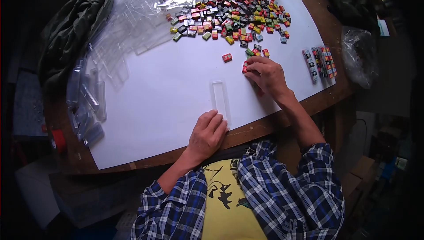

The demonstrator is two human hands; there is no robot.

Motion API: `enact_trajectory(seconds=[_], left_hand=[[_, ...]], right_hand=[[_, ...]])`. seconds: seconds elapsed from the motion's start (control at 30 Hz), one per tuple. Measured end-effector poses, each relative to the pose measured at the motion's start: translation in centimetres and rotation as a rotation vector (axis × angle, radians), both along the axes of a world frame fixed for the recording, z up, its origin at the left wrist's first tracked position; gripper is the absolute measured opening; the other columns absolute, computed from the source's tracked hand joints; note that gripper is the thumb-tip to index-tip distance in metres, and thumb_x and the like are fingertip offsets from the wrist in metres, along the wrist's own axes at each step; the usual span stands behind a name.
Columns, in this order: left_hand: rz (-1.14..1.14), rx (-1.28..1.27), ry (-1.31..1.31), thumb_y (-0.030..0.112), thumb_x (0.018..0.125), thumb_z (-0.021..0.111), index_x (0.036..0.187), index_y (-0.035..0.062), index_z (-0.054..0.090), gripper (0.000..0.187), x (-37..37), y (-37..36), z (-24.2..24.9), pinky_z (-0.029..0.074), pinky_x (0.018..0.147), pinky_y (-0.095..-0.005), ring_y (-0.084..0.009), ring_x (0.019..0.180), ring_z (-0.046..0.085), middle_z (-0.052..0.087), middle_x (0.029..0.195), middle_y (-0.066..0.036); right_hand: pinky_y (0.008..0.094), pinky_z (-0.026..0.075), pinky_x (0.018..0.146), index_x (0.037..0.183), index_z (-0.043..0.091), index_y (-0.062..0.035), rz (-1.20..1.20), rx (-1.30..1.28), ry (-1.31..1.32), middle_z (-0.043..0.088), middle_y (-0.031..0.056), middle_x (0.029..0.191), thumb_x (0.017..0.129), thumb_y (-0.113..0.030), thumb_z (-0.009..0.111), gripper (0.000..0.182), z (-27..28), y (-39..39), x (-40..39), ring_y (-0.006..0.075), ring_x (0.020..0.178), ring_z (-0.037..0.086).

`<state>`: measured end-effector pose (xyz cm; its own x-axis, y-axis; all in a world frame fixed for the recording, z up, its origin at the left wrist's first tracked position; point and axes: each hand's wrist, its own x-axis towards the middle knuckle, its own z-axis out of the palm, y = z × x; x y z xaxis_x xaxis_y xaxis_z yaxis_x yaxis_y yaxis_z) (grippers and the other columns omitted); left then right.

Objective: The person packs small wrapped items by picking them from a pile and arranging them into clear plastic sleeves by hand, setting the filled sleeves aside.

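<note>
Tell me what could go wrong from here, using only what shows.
The clear plastic tray might shift, since the left hand is only at its near end. The right hand partly hides the small coloured blocks at its fingers, so one could be knocked astray. The block rows lie near the table edge, so a bump might send some off.

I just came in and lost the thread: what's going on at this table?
A person is working with small colourful blocks. Their left hand rests on the near end of a clear narrow case, whose visible part holds nothing. Their right hand has its fingertips at a red block; whether it is lifted is unclear. A loose pile lies beyond, neat rows sit to the right, and more clear cases lie left.
</note>
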<state>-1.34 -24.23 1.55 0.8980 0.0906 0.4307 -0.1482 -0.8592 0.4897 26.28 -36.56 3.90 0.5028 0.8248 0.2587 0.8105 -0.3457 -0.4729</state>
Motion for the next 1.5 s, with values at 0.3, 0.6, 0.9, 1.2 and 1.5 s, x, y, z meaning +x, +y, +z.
enact_trajectory(seconds=[0.3, 0.6, 0.9, 1.2, 1.5], left_hand=[[0.01, 0.004, 0.007, 0.008, 0.087, 0.08, 0.109, 0.0002, 0.072, 0.024, -0.1, 0.0, -0.1, 0.056, 0.102, -0.0458, -0.0357, 0.122, 0.065, 0.069, 0.117, -0.014], [0.002, 0.025, 0.014, 0.006, 0.085, 0.08, 0.107, 0.0004, 0.074, 0.023, -0.3, 0.0, -0.4, 0.056, 0.101, -0.0454, -0.0356, 0.121, 0.065, 0.07, 0.118, -0.013], [-0.009, -0.009, 0.015, 0.004, 0.084, 0.081, 0.107, 0.0006, 0.074, 0.025, -0.1, 0.0, -0.3, 0.057, 0.101, -0.0455, -0.0363, 0.121, 0.066, 0.071, 0.117, -0.014], [0.016, -0.021, 0.034, 0.002, 0.083, 0.082, 0.108, 0.0022, 0.073, 0.027, -0.1, 0.0, -0.2, 0.057, 0.101, -0.0457, -0.0367, 0.121, 0.065, 0.071, 0.116, -0.013], [0.014, -0.01, 0.018, 0.002, 0.083, 0.082, 0.107, 0.0026, 0.073, 0.026, -0.1, -0.1, -0.3, 0.057, 0.1, -0.0459, -0.0365, 0.121, 0.065, 0.071, 0.116, -0.013]], right_hand=[[0.0348, 0.062, 0.069, 0.094, 0.073, -0.0044, 0.143, -0.104, 0.208, 0.075, 0.0075, 0.106, 0.084, -0.008, 0.088, 0.019, 1.0, 1.9, -1.6, 0.0225, 0.074, 0.074], [0.033, 0.061, 0.064, 0.099, 0.072, -0.005, 0.301, -0.034, 0.286, 0.075, 0.0074, 0.114, 0.086, -0.009, 0.087, 0.02, 1.1, 2.9, -5.4, 0.0203, 0.073, 0.075], [0.031, 0.062, 0.064, 0.109, 0.077, -0.0074, 0.26, 0.053, -0.083, 0.078, 0.0072, 0.111, 0.088, -0.002, 0.084, 0.022, -1.9, 4.9, 1.8, 0.0195, 0.073, 0.075], [0.0301, 0.06, 0.063, 0.106, 0.076, -0.0027, -0.282, 0.011, 0.088, 0.078, 0.0099, 0.103, 0.091, -0.002, 0.081, 0.016, 0.5, -8.0, -0.8, 0.0159, 0.072, 0.074], [0.0346, 0.062, 0.071, 0.102, 0.076, -0.0031, -0.303, 0.012, 0.231, 0.076, 0.012, 0.098, 0.089, -0.003, 0.083, 0.014, 0.3, -9.4, -6.9, 0.0247, 0.079, 0.077]])
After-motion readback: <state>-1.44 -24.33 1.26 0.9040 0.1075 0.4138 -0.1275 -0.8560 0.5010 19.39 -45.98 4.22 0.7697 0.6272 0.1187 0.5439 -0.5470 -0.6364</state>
